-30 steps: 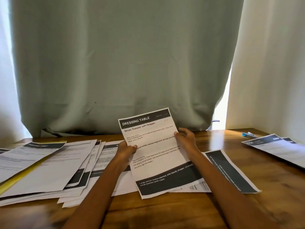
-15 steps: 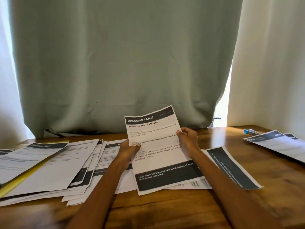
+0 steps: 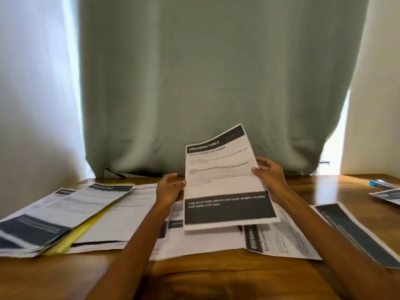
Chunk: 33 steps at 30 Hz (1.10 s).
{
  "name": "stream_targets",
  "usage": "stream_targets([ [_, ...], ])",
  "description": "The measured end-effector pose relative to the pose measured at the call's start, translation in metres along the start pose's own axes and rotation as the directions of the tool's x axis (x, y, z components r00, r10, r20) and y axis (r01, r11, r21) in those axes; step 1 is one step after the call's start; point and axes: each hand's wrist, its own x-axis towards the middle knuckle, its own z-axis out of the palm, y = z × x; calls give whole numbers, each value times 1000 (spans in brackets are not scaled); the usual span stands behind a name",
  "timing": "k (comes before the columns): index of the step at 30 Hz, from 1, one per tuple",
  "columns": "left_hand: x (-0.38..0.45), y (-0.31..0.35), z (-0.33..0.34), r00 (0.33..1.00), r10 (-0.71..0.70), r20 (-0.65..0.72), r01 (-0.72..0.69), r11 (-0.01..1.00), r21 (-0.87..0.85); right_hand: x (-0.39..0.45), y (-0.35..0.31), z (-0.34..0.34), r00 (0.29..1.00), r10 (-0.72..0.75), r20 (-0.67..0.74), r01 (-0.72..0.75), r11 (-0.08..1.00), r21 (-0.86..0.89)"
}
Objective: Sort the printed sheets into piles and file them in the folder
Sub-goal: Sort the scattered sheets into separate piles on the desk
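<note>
Nearest on the wooden desk (image 3: 194, 276) lie loose printed sheets (image 3: 279, 239), with a pile (image 3: 54, 215) at the left over a yellow folder (image 3: 86, 228). Above them a sheet headed DRESSING TABLE (image 3: 220, 180) is held tilted up by its side edges. The left hand (image 3: 170, 189) pinches its left edge, thumb in front. The right hand (image 3: 270, 176) grips the right edge with curled fingers (image 3: 263, 162). Far right lies a blue pen (image 3: 379, 184); behind hangs a green curtain (image 3: 216, 72)
</note>
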Motion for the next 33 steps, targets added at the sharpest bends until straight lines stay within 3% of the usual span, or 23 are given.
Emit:
stream_targets([
  [2,8,7,-42,997,23,-78,-20,999,42,-1,-5,31,1000,31,-3,-31,999,38],
  [5,24,3,-112,966,113,-231,-52,966,254,-3,-9,89,997,74,-6,-74,997,-21],
  [11,18,-5,-240,804,118,-582,152,906,394,-37,-1,233,995,97,31,-93,990,-110],
  [16,10,-15,-293,727,86,-681,295,857,423,-76,14,328,983,169,65,-157,975,-160],
  [20,6,-18,-296,732,4,-682,435,767,471,-104,17,373,932,230,279,-178,963,-201],
  [24,3,-27,-272,750,-76,-657,572,574,586,-105,16,374,860,244,448,-109,946,-306],
  [26,3,-30,-258,757,-62,-650,595,477,647,-94,15,360,867,210,452,-52,940,-336],
  [29,5,-33,-237,793,-3,-609,565,376,734,-72,15,322,885,127,447,32,943,-331],
  [33,14,-29,-189,863,53,-502,461,322,827,-41,15,241,864,88,496,122,919,-375],
])
